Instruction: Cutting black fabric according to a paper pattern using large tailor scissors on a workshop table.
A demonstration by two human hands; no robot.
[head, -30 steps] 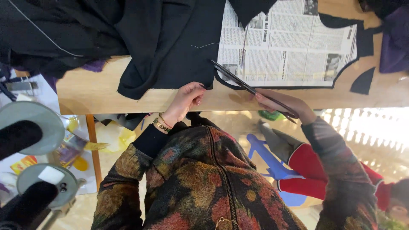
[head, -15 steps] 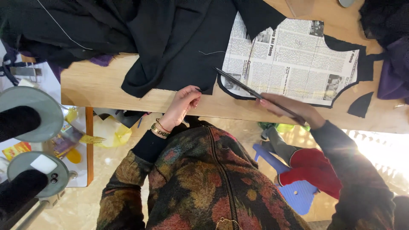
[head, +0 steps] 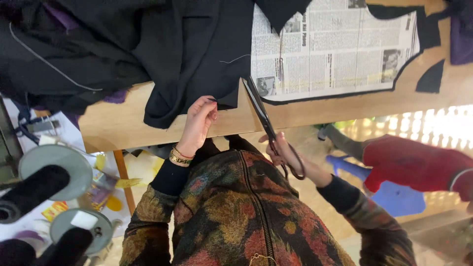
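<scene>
Right hand (head: 288, 155) grips black scissors (head: 261, 111), blades at the edge of the newspaper pattern (head: 335, 47) laid on black fabric (head: 187, 44). Left hand (head: 199, 120) has fingers curled, pinching the fabric's cut edge on the wooden table (head: 123, 128). 2 hands near each other.

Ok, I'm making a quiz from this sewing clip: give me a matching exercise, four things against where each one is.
Things:
1. scissors
2. left hand
3. newspaper pattern
4. gold bracelets

Places:
a. flat on the black fabric, on the table
b. on the left wrist
c. in the right hand
d. pinching the black fabric's edge

Pairs: 1-c, 2-d, 3-a, 4-b
</scene>
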